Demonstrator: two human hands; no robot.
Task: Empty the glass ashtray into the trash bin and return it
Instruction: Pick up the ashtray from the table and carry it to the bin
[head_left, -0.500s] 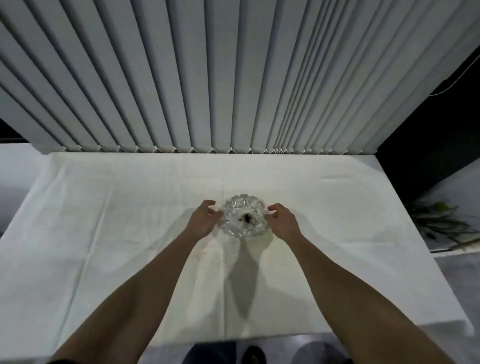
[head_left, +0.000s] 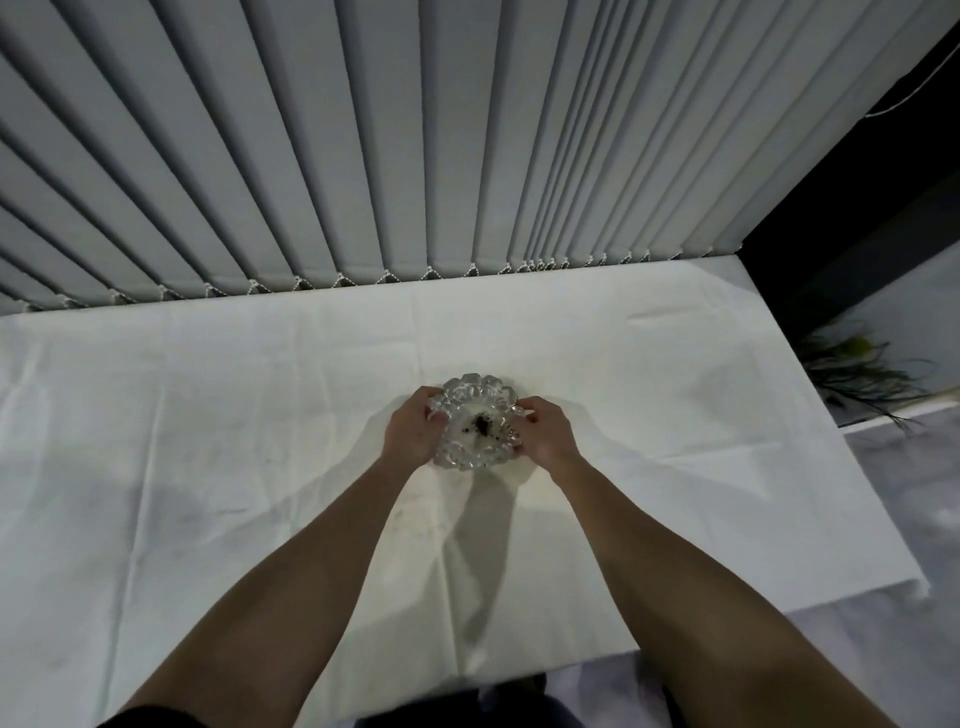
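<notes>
A round, knobbly glass ashtray (head_left: 478, 405) with dark ash in its bowl sits in the middle of the white-clothed table (head_left: 208, 441). My left hand (head_left: 410, 434) grips its left rim, thumb over the edge. On the opposite rim my right hand (head_left: 545, 434) holds on the same way. Whether the ashtray rests on the cloth or is just off it I cannot tell. No trash bin is in view.
Grey vertical blinds (head_left: 415, 156) hang along the table's far edge. The table's right edge drops to a pale floor (head_left: 893, 519). Dark feathery plant stems (head_left: 857, 374) lie beyond the right edge. The near table edge runs just above my legs.
Both hands have closed in from beside the ashtray onto its rim and now grip it. The view has tilted slightly.
</notes>
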